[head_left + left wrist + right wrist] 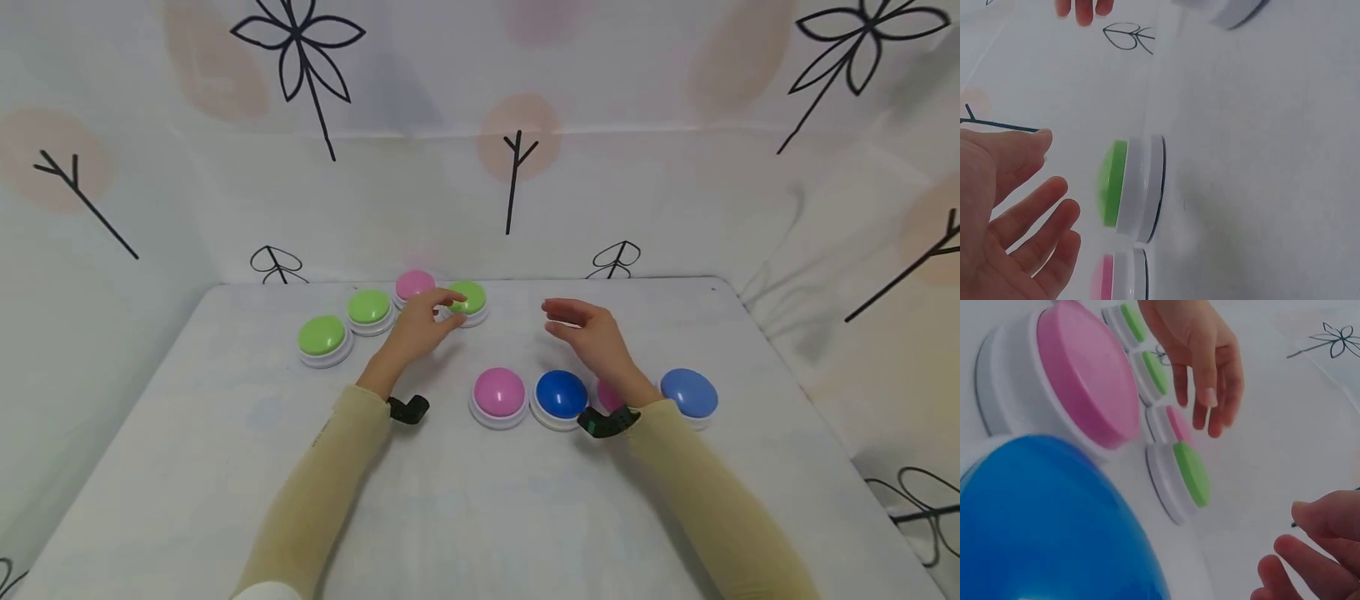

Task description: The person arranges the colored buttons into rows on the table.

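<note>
My left hand (418,327) is held over the back row of push buttons, fingers loosely bent and nothing between them. It partly covers a pink button (414,283), and its fingertips overlap the rightmost green button (471,295) in the head view. The left wrist view shows that green button (1114,184) apart from the hand. Two more green buttons, one nearer (321,335) and one farther (368,307), stand to the left. My right hand (598,337) hovers empty behind the front row, fingers slightly bent. Its wrist partly hides a pink button (608,397).
The front row also holds a pink button (499,392), a dark blue button (561,393) and a lighter blue button (688,392), all on white bases. The white table (465,508) ends at a patterned cloth wall (420,200), with side walls left and right.
</note>
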`<state>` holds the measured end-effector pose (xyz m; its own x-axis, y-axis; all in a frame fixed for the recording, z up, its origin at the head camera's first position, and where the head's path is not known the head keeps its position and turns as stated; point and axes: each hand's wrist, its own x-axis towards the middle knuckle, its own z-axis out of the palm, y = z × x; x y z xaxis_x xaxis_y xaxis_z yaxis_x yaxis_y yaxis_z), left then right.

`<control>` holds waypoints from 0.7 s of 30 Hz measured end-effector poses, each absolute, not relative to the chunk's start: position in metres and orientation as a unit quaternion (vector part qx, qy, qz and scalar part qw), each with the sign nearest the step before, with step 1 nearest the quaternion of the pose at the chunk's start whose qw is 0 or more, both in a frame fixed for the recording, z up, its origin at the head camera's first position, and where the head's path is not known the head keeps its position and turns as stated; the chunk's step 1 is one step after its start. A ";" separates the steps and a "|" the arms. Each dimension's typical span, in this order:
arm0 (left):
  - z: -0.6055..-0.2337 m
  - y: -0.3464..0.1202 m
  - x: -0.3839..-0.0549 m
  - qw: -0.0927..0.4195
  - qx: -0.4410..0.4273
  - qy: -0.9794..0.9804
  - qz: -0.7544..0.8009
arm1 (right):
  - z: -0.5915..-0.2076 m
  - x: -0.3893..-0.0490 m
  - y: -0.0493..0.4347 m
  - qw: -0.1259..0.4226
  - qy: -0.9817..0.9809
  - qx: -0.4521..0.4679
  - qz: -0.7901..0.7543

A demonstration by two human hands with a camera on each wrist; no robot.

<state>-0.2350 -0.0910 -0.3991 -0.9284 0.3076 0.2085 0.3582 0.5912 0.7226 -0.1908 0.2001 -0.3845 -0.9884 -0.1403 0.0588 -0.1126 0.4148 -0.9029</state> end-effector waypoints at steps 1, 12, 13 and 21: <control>-0.400 -0.095 -0.236 0.032 -0.181 -0.892 -0.413 | -0.385 -0.194 0.193 0.023 0.834 -0.073 -0.546; -0.412 -0.110 -0.249 0.007 -0.145 -0.881 -0.451 | -0.402 -0.243 0.124 0.065 0.759 -0.014 -0.648; -0.413 -0.110 -0.250 0.004 -0.143 -0.879 -0.456 | -0.403 -0.246 0.119 0.065 0.761 -0.009 -0.646; -0.419 -0.106 -0.258 -0.003 -0.135 -0.871 -0.473 | -0.404 -0.251 0.089 0.059 0.784 -0.006 -0.618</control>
<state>-0.2584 -0.1055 -0.4193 -0.9634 0.2385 0.1227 0.2327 0.5156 0.8246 -0.2510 0.0893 -0.4043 -0.9929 -0.0821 -0.0859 0.0644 0.2357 -0.9697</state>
